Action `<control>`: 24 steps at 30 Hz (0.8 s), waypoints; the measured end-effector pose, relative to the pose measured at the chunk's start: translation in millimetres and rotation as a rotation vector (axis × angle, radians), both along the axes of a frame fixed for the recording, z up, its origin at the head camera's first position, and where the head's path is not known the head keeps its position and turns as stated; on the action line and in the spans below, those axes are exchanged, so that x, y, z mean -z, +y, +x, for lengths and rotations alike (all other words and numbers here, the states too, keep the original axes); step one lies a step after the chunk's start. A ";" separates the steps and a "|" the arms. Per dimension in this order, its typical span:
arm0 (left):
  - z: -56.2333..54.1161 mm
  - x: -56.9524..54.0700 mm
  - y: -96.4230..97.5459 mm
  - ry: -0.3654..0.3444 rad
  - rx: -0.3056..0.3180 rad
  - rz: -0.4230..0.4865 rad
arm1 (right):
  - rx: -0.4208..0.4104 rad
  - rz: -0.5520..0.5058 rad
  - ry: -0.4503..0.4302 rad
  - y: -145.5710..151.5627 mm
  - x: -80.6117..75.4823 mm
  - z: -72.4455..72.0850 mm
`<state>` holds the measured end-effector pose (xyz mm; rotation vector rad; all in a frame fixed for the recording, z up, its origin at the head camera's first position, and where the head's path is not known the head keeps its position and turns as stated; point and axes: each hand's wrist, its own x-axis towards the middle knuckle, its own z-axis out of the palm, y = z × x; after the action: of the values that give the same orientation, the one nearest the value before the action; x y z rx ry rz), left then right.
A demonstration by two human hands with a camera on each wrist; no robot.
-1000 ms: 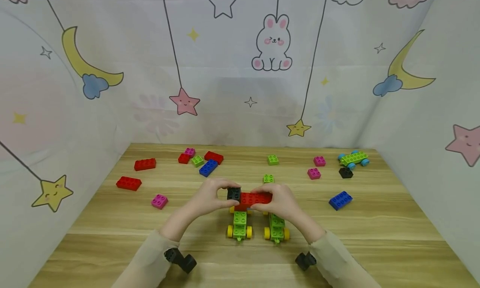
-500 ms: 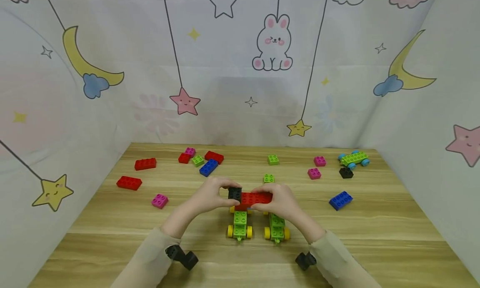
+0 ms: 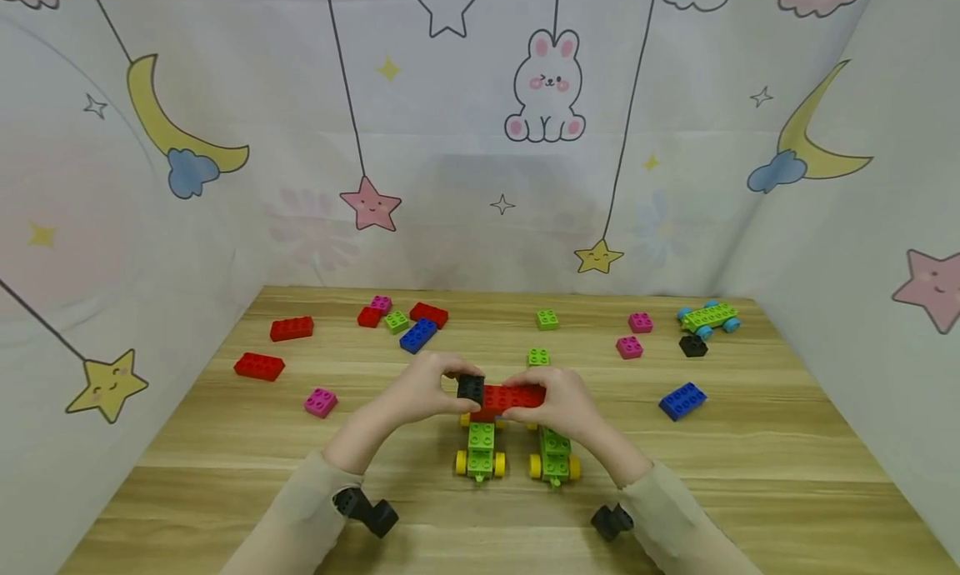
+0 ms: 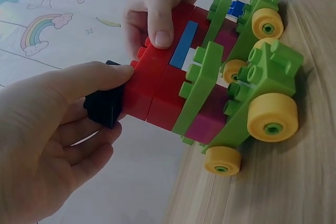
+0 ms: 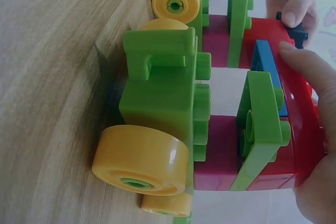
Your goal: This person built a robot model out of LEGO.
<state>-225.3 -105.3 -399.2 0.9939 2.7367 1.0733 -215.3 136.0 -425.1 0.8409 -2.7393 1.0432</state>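
Observation:
My left hand (image 3: 423, 392) pinches a small black brick (image 3: 471, 389) between thumb and fingers. It sits at the left end of a long red brick (image 3: 492, 401). My right hand (image 3: 561, 404) holds the right part of that red layer. Under it, two green wheeled bases (image 3: 481, 452) with yellow wheels (image 4: 273, 118) stand side by side. Each carries a magenta brick (image 5: 219, 153), a green plate (image 5: 262, 114) and red bricks, seen in the wrist views. A blue brick (image 4: 185, 44) lies beneath the top red layer, between the two stacks. My right fingers partly cover the red top.
Red bricks (image 3: 259, 366), a magenta brick (image 3: 321, 402) and a blue brick (image 3: 418, 335) lie to the left and back. On the right are a blue brick (image 3: 682, 401), a black piece (image 3: 693, 346) and a green base with blue wheels (image 3: 709, 317). A printed cloth hangs behind.
Almost nothing differs. Both hands keep their hold in the same place; the left hand and black brick have shifted very slightly to the right.

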 end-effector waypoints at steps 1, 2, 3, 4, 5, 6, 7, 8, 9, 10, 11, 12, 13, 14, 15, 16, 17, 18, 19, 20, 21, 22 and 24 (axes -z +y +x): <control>-0.2 0.2 -0.1 -0.001 -0.001 0.002 | -0.001 0.002 0.000 0.0 -0.1 0.0; -0.2 0.3 -0.2 -0.002 -0.002 0.005 | 0.000 0.003 0.001 0.0 -0.2 0.0; -0.3 0.5 -0.3 -0.003 -0.004 0.008 | 0.000 0.003 0.002 0.1 -0.2 -0.1; -0.4 0.7 -0.3 -0.001 -0.005 0.009 | 0.000 0.002 0.003 0.1 -0.2 0.0; -0.3 0.7 -0.3 0.001 -0.006 0.011 | 0.001 0.002 0.004 0.1 -0.1 0.0; -0.1 0.8 -0.2 0.004 -0.006 0.013 | 0.001 0.002 0.007 0.1 0.1 0.0; 0.0 0.8 -0.1 0.005 -0.005 0.016 | 0.000 0.001 0.009 0.1 0.2 0.0; 0.2 0.9 0.0 0.009 -0.004 0.018 | 0.000 0.001 0.011 0.1 0.4 -0.1; 0.5 0.8 0.2 0.007 -0.004 0.022 | -0.001 -0.001 0.013 0.1 0.6 -0.1; 0.8 0.9 0.4 0.010 -0.003 0.022 | -0.002 -0.001 0.014 0.1 0.9 -0.2; 1.1 1.1 0.5 0.011 -0.002 0.022 | -0.004 -0.001 0.013 0.1 1.0 -0.3; 1.3 1.4 0.7 0.014 -0.001 0.021 | -0.006 -0.003 0.011 0.0 1.0 -0.3; 1.6 1.6 0.8 0.020 0.001 0.017 | -0.007 -0.004 0.008 -0.1 0.9 -0.3; 2.0 1.7 0.9 0.025 0.003 0.013 | -0.007 -0.005 0.004 0.0 0.8 -0.3; 2.3 1.8 0.9 0.030 0.007 0.010 | -0.008 -0.004 0.001 -0.1 0.5 -0.3; 2.4 2.0 1.2 0.038 0.009 0.005 | -0.008 -0.002 -0.003 0.0 0.2 -0.3; 2.7 2.1 1.3 0.044 0.012 0.003 | -0.008 0.000 -0.007 -0.1 -0.2 -0.2; 3.0 1.9 1.3 0.052 0.015 0.000 | -0.008 0.002 -0.011 -0.1 -0.7 -0.1; 3.4 1.7 1.3 0.057 0.018 0.000 | -0.009 0.005 -0.015 0.0 -1.1 -0.2; 3.5 1.6 1.3 0.060 0.021 -0.001 | -0.011 0.008 -0.019 0.0 -1.6 -0.3; 3.4 1.7 1.3 0.068 0.025 -0.005 | -0.013 0.013 -0.022 0.0 -2.1 -0.4; 3.3 1.5 1.5 0.075 0.027 -0.011 | -0.014 0.016 -0.027 0.2 -2.6 -0.5; 3.6 0.6 1.8 0.088 0.037 -0.022 | -0.022 0.021 -0.038 0.7 -3.4 -0.7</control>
<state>-221.8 -103.4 -399.8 1.1101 2.7801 1.0148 -216.0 136.7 -421.7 0.8644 -2.7831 1.0465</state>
